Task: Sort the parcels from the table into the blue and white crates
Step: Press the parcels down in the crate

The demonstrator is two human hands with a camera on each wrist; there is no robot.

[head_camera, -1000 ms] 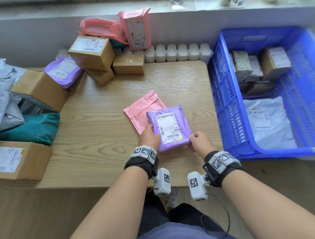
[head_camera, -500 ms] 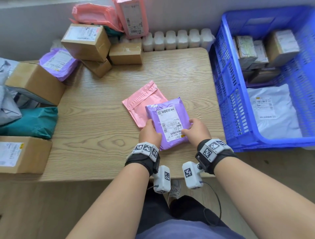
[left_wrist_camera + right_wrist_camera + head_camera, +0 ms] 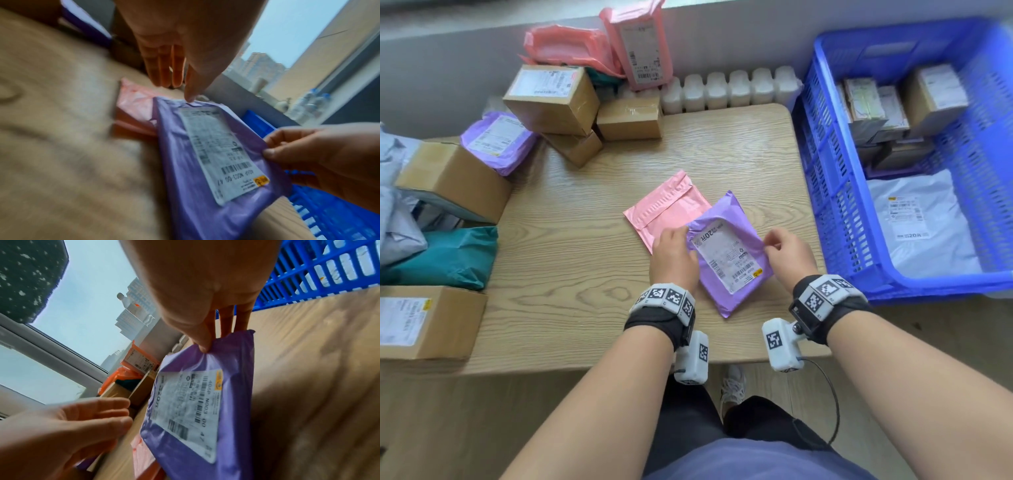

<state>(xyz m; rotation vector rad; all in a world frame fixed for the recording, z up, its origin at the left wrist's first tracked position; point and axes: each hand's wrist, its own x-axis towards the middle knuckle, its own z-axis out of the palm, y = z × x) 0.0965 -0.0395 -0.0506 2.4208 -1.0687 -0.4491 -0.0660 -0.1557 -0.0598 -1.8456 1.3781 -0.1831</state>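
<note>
Purple parcel (image 3: 729, 253): a soft, flat plastic mailer bag, glossy and lightly creased, with a white printed shipping label, barcodes and a small yellow mark on its upper face. It sits near the front middle of the surface, its far edge tipped up, and it overlaps the near corner of a pink mailer.
Left hand (image 3: 674, 257): the grip is relaxed and open. In the left wrist view the fingers reach straight down past the parcel's far left corner and one fingertip touches the top edge of the label. Nothing is clasped.
Right hand (image 3: 787, 255): the grip is closed on the purple parcel. The thumb and fingers pinch its right edge, and the plastic bunches into small folds under the thumb in the right wrist view.
Pink mailer (image 3: 667, 210): a flat, matte pink plastic envelope with a ribbed flap, lying on the surface partly under the purple parcel.
Surface (image 3: 571, 274): pale wood grain with rounded corners.
Blue crate (image 3: 835, 205): rigid plastic with slotted lattice walls, just right of the surface. It holds small cardboard boxes at the back and a white mailer bag (image 3: 917, 222) at the front.
Other parcels: brown cardboard boxes (image 3: 551, 99), pink bags, another purple bag and a teal bag (image 3: 448, 257) are stacked along the back and left of the surface.
</note>
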